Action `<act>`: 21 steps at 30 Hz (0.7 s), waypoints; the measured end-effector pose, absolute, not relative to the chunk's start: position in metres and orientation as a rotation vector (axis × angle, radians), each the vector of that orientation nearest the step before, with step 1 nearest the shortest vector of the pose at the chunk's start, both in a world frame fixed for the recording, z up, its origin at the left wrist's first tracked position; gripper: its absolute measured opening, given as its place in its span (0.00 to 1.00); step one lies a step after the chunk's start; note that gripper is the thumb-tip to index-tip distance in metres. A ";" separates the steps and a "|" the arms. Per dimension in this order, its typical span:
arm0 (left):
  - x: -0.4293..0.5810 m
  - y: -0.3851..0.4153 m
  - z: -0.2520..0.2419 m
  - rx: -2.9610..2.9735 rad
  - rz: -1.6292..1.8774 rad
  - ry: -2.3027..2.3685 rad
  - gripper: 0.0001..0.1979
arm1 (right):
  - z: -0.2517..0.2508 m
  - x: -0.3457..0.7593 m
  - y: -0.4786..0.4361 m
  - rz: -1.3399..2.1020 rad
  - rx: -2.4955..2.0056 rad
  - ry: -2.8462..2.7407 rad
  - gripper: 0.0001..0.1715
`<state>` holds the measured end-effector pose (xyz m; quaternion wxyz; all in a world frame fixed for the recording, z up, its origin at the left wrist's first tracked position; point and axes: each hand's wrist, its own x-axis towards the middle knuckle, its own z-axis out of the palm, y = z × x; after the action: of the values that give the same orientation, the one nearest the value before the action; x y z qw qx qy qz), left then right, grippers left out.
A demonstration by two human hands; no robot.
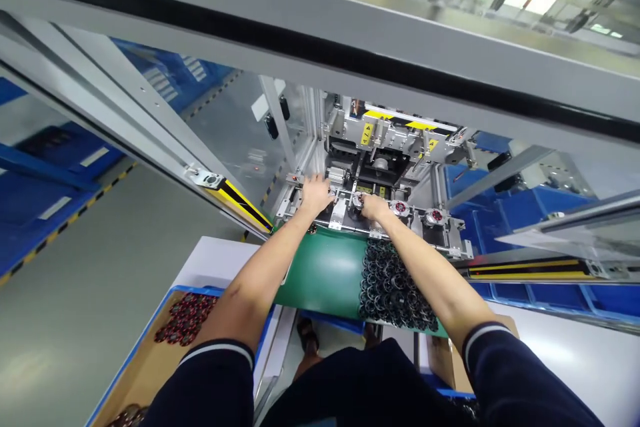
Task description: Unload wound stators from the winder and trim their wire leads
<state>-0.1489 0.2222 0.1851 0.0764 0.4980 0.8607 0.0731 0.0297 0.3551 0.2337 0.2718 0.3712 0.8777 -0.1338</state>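
Both my arms reach forward into an open machine. My left hand [316, 192] lies with fingers spread on the left end of the metal fixture rail [345, 208]. My right hand [373, 205] rests on a round part in a fixture nest near the rail's middle, fingers curled over it; what they grip is hidden. Two round parts with red centres [400, 207] [434, 216] sit in nests to the right. A heap of dark metal rings [395, 283] covers the right side of the green mat [325, 270] below my arms.
A blue-rimmed tray [165, 337] at lower left holds several reddish wound coils [186, 317]. Yellow-black light curtain bars [240, 203] [530, 271] flank the machine opening. Blue bins [530, 210] stand at the right. A grey beam [320, 33] crosses overhead. Grey floor lies at left.
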 end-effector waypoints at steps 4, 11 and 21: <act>-0.156 0.231 0.186 1.458 0.115 2.568 0.23 | 0.236 0.010 0.362 -0.421 0.978 2.166 0.21; -0.157 0.227 0.178 1.476 -0.007 2.449 0.29 | 0.238 -0.002 0.363 -0.449 0.971 2.058 0.21; -0.150 0.185 0.225 1.597 0.165 2.421 0.29 | 0.291 0.065 0.311 -0.514 0.680 2.453 0.32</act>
<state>-0.1497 0.1852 0.2253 0.1180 0.5459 0.8276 0.0566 0.0654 0.3107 0.2913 0.2691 0.2521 0.9097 -0.1908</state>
